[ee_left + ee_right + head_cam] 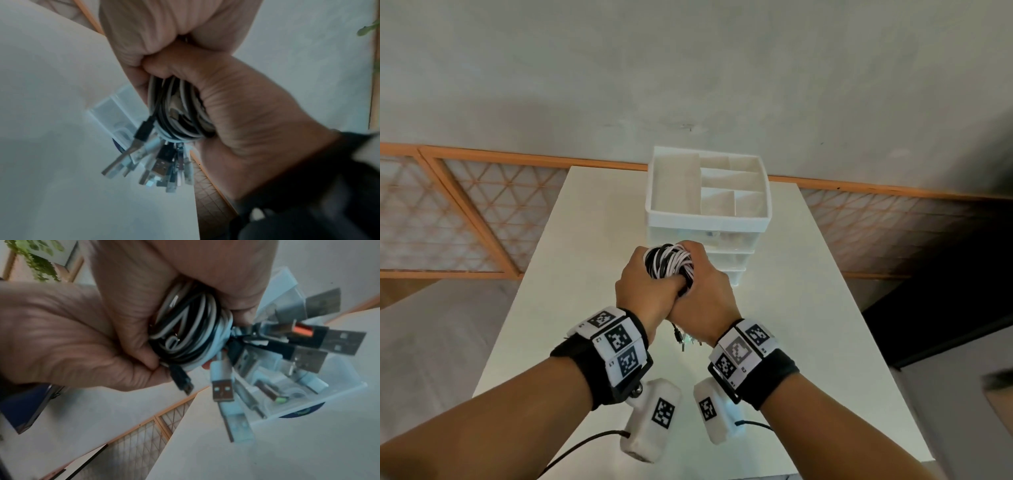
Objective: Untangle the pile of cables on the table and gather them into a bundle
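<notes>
Both hands, left hand and right hand, clenched round cable bundle, above table, near drawer organizer.

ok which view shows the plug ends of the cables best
Right wrist: the plug ends fan out large below the coil. Left wrist shows them smaller and blurred; head view shows only a few tips under the hands.

A coiled bundle of black and white cables is gripped by the left hand, whose palm and thumb base are curled round it, and is also clasped from above by the right hand. A cluster of plugs is seen hanging below the coil, blurred. Beneath them a white table and a translucent drawer unit are seen.
</notes>
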Motion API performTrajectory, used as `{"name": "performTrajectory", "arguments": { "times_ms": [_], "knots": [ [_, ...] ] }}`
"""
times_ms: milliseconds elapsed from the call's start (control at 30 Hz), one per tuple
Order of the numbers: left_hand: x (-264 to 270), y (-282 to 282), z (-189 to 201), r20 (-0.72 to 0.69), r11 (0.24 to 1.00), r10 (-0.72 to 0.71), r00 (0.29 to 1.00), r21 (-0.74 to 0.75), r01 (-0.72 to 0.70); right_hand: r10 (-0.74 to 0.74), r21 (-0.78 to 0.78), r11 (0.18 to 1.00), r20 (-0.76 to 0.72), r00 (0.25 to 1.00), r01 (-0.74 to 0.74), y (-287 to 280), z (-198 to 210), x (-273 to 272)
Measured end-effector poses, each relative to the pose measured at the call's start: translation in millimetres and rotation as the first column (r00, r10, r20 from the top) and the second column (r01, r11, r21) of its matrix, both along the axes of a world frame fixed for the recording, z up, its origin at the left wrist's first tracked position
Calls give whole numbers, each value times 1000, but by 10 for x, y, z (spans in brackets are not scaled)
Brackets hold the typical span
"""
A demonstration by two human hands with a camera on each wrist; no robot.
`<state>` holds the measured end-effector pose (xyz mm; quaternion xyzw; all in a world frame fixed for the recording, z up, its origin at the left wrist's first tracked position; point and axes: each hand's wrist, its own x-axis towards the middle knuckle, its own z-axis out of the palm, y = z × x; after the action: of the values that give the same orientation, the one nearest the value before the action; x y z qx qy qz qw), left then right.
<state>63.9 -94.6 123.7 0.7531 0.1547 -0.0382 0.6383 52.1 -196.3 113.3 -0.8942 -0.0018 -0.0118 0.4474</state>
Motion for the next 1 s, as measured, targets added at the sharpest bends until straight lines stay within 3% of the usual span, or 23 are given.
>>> {"name": "performTrajectory", "arguments": {
  "times_ms": [100, 267, 367, 533, 667, 733, 800, 867, 1000],
  "knots": [
    [73, -230, -11, -37, 999, -15, 999, -29, 14, -3, -19, 1000, -27, 1000, 3, -252, -21, 117],
    [251, -371, 79, -205, 954, -293, 934, -136, 269, 59, -140, 988, -61, 996, -67, -603, -74, 241],
    [281, -403, 6, -231, 964, -253, 939, -144, 224, 118, -214, 966, -125, 985, -143, -718, -119, 287],
    [266, -527, -217, -216, 989, -141, 966, 4, 146, 106, -273, 951, -153, 982, -145, -757, -254, 307],
    [271, -534, -360, -252, 962, -213, 944, 118, 248, 99, -371, 915, -181, 978, -161, -810, -371, 320],
    [304, -494, -390, -292, 935, -312, 904, 71, 346, 85, -386, 908, -214, 973, -164, -867, -413, 320],
    [365, -454, -396, -340, 904, -422, 840, -96, 416, 25, -372, 922, -231, 973, -112, -944, -441, 336],
    [456, -430, -413, -378, 895, -442, 814, -251, 369, -50, -361, 931, -247, 968, -44, -1044, -444, 368],
    [726, -446, -511, -498, 892, -219, 839, -450, -35, -161, -385, 921, -232, 959, 61, -1239, -375, 436]
  ]
}}
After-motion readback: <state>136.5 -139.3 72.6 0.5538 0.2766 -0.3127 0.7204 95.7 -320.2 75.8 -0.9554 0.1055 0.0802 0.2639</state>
